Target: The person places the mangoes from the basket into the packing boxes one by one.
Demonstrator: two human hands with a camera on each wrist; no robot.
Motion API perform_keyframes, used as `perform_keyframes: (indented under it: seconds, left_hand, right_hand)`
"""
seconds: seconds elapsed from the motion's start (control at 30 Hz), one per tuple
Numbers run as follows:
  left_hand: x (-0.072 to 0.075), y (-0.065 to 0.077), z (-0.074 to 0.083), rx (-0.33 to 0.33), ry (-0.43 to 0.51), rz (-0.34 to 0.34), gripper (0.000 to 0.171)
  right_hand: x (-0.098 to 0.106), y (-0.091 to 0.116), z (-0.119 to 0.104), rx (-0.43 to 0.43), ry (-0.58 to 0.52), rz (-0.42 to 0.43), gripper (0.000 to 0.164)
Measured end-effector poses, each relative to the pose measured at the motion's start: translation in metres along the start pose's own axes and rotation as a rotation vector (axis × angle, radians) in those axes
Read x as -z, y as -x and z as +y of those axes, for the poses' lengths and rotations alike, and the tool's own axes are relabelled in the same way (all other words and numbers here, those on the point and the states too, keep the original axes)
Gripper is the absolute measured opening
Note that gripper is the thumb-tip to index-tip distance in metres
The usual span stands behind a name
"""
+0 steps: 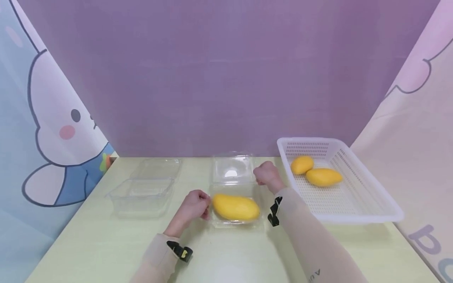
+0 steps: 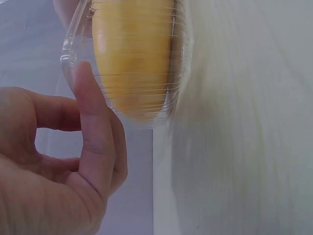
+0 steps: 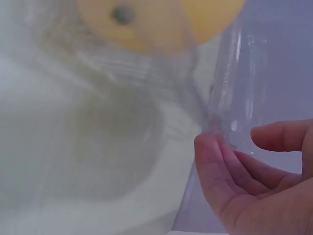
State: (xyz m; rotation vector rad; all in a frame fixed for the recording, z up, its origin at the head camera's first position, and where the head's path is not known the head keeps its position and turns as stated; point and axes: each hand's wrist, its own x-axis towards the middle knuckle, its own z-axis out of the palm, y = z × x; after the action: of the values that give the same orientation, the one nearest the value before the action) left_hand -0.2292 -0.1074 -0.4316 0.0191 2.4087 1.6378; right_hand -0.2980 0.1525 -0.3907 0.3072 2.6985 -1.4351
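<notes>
A yellow mango (image 1: 236,207) lies on its side in the near half of a clear plastic box (image 1: 232,223), in the middle of the desk (image 1: 219,259). The box's lid (image 1: 223,169) is opened out toward the far side. The right wrist view shows a small dark green mark at one end of the mango.

The left hand (image 1: 194,204) is at the left side of the box. Its fingers and thumb are bent, with a gap between them nearer the palm, and one fingertip meets the clear rim; I cannot tell whether it pinches the plastic. The right hand (image 1: 267,175) is farther off, at the right edge of the lid. Its fingers are loosely bent with their tips at the plastic edge, and the thumb stands apart from them.

To the left, a second clear box (image 1: 138,206) sits open on the desk, its lid also toward the far side. To the right is a white basket (image 1: 357,218) with slotted sides, holding a smaller mango (image 1: 302,165) and a longer mango (image 1: 323,177) side by side, both toward its left. A purple wall (image 1: 226,78) rises behind the desk.
</notes>
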Motion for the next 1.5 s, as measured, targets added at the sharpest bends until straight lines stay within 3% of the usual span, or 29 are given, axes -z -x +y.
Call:
perform_keyframes:
  seconds: [0.27, 0.4, 0.57, 0.97, 1.3, 1.5]
  left_hand:
    - [0.000, -0.001, 0.000, 0.009, 0.003, 0.006, 0.014]
    - [0.001, 0.000, 0.000, 0.008, -0.002, 0.019, 0.014]
    - [0.001, 0.000, 0.001, 0.009, -0.011, 0.031, 0.014]
    - [0.000, -0.002, 0.000, 0.011, 0.014, 0.031, 0.016]
    - [0.002, -0.005, -0.002, 0.012, 0.022, 0.046, 0.016]
    - [0.002, -0.006, -0.003, 0.013, 0.032, 0.058, 0.017]
  right_hand:
    - [0.002, 0.002, -0.013, 0.021, 0.027, 0.039, 0.009]
    - [0.005, 0.005, -0.020, 0.049, 0.043, 0.044, 0.042]
    - [0.009, 0.005, -0.028, 0.107, 0.072, 0.054, 0.054]
    - [0.023, 0.017, -0.042, 0.133, -0.088, 0.019, 0.049]
    - [0.032, 0.027, -0.040, 0.159, -0.100, 0.040, 0.043]
    - [0.031, 0.038, -0.036, 0.229, -0.092, 0.075, 0.041]
